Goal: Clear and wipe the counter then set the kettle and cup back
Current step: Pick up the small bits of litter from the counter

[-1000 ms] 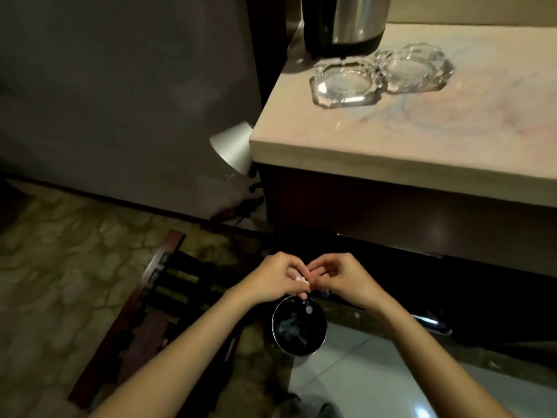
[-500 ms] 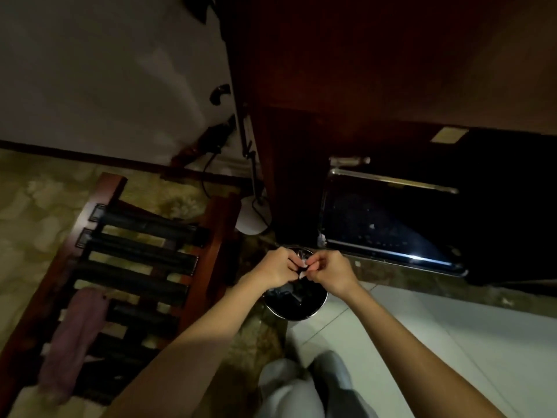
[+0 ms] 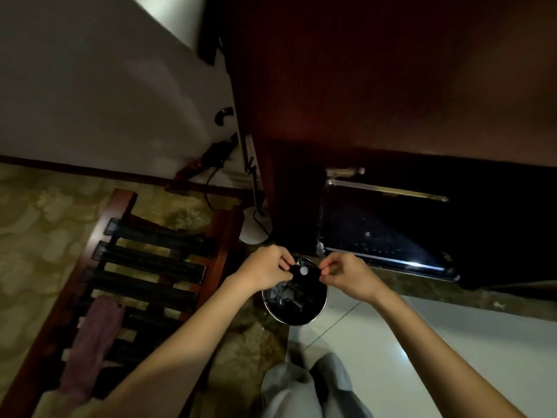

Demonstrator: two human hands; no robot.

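At the bottom centre of the frame, nearest to us, we see a person's knees in pale grey trousers (image 3: 301, 390) above a glossy white tiled floor (image 3: 452, 342) that fills the lower right. Two bare forearms rise from the lower edge and meet at the middle of the frame. The left hand (image 3: 265, 270) has its fingers curled, thumb and fingertips pinching the rim edge of a black liner on the left side of a small round bin (image 3: 294, 289); the right hand (image 3: 346, 274) likewise has its fingers curled in a pinch on the liner's right side, though the picture is dim and we cannot tell exactly what each fingertip grips. The bin stands on the floor just below the hands, with a shiny metal rim and crumpled pale scraps inside; a small white round scrap (image 3: 303, 270) shows between the two hands. In the lower left, a dark wooden slatted rack (image 3: 144, 267) lies over patterned olive carpet (image 3: 39, 224), with a dull pink cloth (image 3: 93, 345) draped on its near end. Beyond the hands, at centre right, a dark glossy appliance with a silver frame (image 3: 382, 227) sits under a reddish-brown wooden cabinet (image 3: 361, 86) filling the upper right. A white lamp base (image 3: 253, 227) and black cable stand left of the cabinet, against the pale wall (image 3: 90, 86) in the upper left. The kettle, cup and counter top lie outside this view.
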